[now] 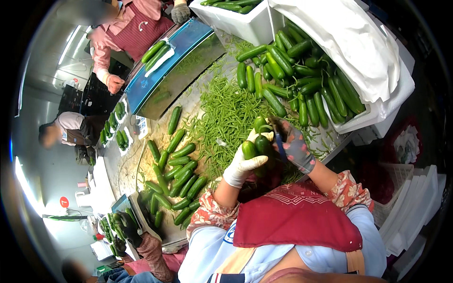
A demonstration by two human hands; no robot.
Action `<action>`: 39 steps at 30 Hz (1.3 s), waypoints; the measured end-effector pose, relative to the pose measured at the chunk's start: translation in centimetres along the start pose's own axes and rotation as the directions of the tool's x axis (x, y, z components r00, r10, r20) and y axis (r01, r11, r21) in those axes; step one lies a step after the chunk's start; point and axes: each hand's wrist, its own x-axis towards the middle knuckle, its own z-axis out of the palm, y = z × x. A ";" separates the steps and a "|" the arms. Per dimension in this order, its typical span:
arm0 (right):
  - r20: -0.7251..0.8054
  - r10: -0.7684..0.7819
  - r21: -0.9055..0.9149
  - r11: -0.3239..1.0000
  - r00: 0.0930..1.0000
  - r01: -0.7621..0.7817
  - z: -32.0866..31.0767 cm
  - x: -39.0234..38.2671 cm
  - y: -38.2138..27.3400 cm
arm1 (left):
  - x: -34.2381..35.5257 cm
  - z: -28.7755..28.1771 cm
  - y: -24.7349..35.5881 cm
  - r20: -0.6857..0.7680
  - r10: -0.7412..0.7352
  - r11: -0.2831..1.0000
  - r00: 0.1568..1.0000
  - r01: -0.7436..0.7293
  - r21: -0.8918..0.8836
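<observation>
My left hand point(241, 169), in a white glove, is closed around a few green cucumbers point(248, 150), held upright in front of my chest. Right beside them is my right hand point(297, 147), in a grey glove with pink patches, its fingers curled around a thin blue tool point(279, 145). The working end of that tool cannot be made out. A curled green stem end shows between the two hands. Beyond my hands a heap of green beans point(222, 120) covers the table, and loose cucumbers point(273, 101) lie at its right edge.
At right, a white foam box point(398, 106) spills cucumbers, partly under a white sheet point(349, 42). More cucumbers point(177, 172) lie on the left of the table. A blue-topped stand point(163, 70) crosses the far side. Co-workers' gloved hands point(115, 84) are beyond and at left.
</observation>
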 end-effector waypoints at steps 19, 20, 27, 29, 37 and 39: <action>0.242 -0.037 0.683 0.716 0.970 -0.143 2.0 -0.3 1.1 | 1.8 1.6 -1.0 0.046 0.733 0.008 0.679 -0.077 0.997; 0.267 -0.001 0.697 0.691 0.964 -0.193 0.9 -0.5 1.4 | 1.9 1.6 -1.0 0.026 0.728 0.054 0.686 -0.095 0.994; 0.252 -0.170 -0.608 0.738 0.953 0.293 -5.1 -4.5 2.5 | 1.3 -0.3 0.4 0.060 0.709 -0.006 0.702 -0.080 0.997; 0.198 -0.233 -0.942 0.225 0.952 0.251 -4.2 -4.8 0.8 | 1.1 -0.6 0.3 0.059 0.707 0.002 0.705 -0.085 0.996; 0.021 0.065 -0.825 0.565 0.998 -0.020 -2.0 -4.2 -2.7 | 0.9 1.2 1.0 0.071 0.659 -0.029 0.749 -0.069 0.997; 0.048 0.140 -0.506 0.857 0.989 -0.097 -2.7 -4.3 -2.4 | 0.9 0.9 0.8 0.148 0.649 -0.078 0.746 -0.128 0.989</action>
